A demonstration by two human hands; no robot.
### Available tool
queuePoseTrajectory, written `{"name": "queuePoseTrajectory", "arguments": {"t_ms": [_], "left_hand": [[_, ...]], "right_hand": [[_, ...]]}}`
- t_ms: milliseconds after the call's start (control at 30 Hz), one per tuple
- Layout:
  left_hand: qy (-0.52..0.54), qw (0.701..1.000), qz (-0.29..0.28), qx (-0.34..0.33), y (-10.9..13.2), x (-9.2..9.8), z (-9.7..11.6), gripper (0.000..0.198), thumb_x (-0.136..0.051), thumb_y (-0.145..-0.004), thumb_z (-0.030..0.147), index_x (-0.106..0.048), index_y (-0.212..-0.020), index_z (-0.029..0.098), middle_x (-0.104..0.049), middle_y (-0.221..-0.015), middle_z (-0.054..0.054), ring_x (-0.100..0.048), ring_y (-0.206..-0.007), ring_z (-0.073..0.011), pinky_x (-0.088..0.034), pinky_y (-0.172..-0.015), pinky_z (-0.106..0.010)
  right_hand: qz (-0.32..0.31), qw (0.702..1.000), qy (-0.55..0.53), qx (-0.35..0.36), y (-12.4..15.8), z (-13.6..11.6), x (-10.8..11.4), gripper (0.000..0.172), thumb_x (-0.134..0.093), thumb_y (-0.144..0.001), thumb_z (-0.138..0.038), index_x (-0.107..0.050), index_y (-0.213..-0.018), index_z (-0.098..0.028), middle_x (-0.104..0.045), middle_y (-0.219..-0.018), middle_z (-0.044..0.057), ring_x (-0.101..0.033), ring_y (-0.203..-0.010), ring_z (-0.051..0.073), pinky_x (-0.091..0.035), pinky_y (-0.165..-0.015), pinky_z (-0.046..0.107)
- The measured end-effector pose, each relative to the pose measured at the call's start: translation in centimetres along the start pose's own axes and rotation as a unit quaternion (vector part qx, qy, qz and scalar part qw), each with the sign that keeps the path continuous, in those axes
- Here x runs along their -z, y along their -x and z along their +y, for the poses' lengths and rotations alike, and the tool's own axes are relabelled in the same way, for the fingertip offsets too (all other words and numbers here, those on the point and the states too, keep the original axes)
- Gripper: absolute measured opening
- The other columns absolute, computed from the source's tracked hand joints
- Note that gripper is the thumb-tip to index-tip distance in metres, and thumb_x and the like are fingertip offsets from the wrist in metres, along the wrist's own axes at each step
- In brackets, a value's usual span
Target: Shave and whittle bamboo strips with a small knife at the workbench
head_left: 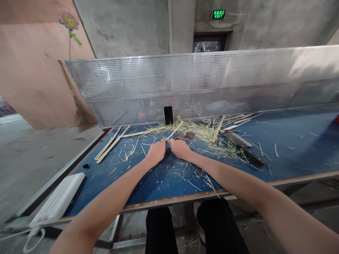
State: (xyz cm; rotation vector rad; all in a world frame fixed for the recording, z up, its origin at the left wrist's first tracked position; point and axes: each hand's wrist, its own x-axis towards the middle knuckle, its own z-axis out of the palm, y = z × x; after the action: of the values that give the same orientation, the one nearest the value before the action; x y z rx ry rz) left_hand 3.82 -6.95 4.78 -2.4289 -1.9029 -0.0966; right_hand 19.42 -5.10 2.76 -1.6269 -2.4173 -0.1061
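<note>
So here we've got both arms stretched straight out over the bench [291, 148], forearms nearly parallel, wrists angled in so the knuckles almost meet. Left hand [156, 151] and right hand [180, 148] are both curled into loose fists, side by side and pinching the near end of a strip [175, 130]. It's thin, pale and flat, bamboo by the look of it, and runs away from us and a bit to the right, far end over the shavings [203, 131].

The shavings are a stringy, straw-coloured tangle heaped just beyond our hands, with loose slivers scattered across the blue, scuffed bench top. Longer flat slats [111, 143] lie fanned out to the left, well apart from our hands. To the right there's a knife [242, 144], a broad, dull grey blade with a dark handle, lying flat at the edge of the heap.

A phone [168, 115] stands upright against the perforated metal screen [225, 81] at the back. A white, rounded power bank [59, 199] sits at the near left corner with its cable hanging off.
</note>
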Motion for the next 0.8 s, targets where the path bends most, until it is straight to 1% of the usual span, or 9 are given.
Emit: {"name": "queuePoseTrajectory", "arguments": {"t_ms": [167,267,367,500,667,800], "left_hand": [[-0.006,1.0,-0.003,0.002,-0.12,-0.06,0.02,0.036,-0.041,-0.098,0.004,-0.052,-0.132,0.008,-0.075,-0.108,-0.022,-0.075,-0.106,-0.0352,-0.057,-0.088,-0.042],[0.0,1.0,-0.004,0.004,-0.07,-0.09,0.01,0.036,-0.04,-0.098,0.005,-0.051,-0.132,0.008,-0.074,-0.108,-0.023,-0.075,-0.106,-0.0358,-0.057,-0.089,-0.043],[0.007,1.0,-0.003,0.007,0.21,-0.22,-0.1,0.032,-0.043,-0.099,0.006,-0.052,-0.129,0.006,-0.074,-0.105,-0.024,-0.075,-0.105,-0.0376,-0.056,-0.088,-0.045],[0.024,1.0,-0.002,0.017,0.61,-0.28,-0.19,0.027,-0.04,-0.105,0.014,-0.052,-0.128,0.007,-0.073,-0.103,-0.025,-0.075,-0.106,-0.0383,-0.056,-0.089,-0.046],[0.055,0.998,-0.011,0.028,0.53,-0.11,-0.19,0.031,-0.034,-0.11,0.023,-0.054,-0.127,0.007,-0.072,-0.105,-0.027,-0.075,-0.105,-0.0384,-0.056,-0.087,-0.046],[0.076,0.997,-0.006,0.021,0.1,-0.53,-0.53,0.036,-0.032,-0.111,0.028,-0.057,-0.125,0.007,-0.072,-0.103,-0.027,-0.075,-0.1,-0.0385,-0.054,-0.082,-0.043]], "right_hand": [[-0.007,1.0,0.013,0.009,-0.01,-0.02,-0.03,0.05,-0.018,-0.115,-0.036,-0.062,-0.124,-0.012,-0.077,-0.11,0.02,-0.076,-0.105,0.031,-0.056,-0.088,0.037],[-0.003,1.0,0.012,0.012,-0.06,-0.02,0.0,0.052,-0.017,-0.115,-0.037,-0.062,-0.125,-0.012,-0.077,-0.11,0.02,-0.076,-0.104,0.032,-0.056,-0.087,0.039],[-0.003,1.0,0.002,0.0,-0.15,0.06,-0.04,0.054,-0.016,-0.115,-0.037,-0.063,-0.124,-0.012,-0.076,-0.11,0.02,-0.076,-0.104,0.032,-0.056,-0.088,0.039],[-0.001,1.0,0.0,-0.003,-0.18,0.3,-0.17,0.054,-0.016,-0.115,-0.04,-0.062,-0.122,-0.012,-0.076,-0.109,0.021,-0.076,-0.103,0.032,-0.055,-0.088,0.039],[-0.01,1.0,0.003,0.015,-0.05,0.33,-0.14,0.053,-0.016,-0.115,-0.04,-0.061,-0.122,-0.012,-0.076,-0.107,0.021,-0.076,-0.103,0.032,-0.054,-0.09,0.039],[-0.009,1.0,0.009,0.0,-0.05,-0.01,-0.03,0.052,-0.016,-0.114,-0.039,-0.06,-0.122,-0.012,-0.075,-0.109,0.022,-0.076,-0.101,0.032,-0.054,-0.088,0.039]]}}
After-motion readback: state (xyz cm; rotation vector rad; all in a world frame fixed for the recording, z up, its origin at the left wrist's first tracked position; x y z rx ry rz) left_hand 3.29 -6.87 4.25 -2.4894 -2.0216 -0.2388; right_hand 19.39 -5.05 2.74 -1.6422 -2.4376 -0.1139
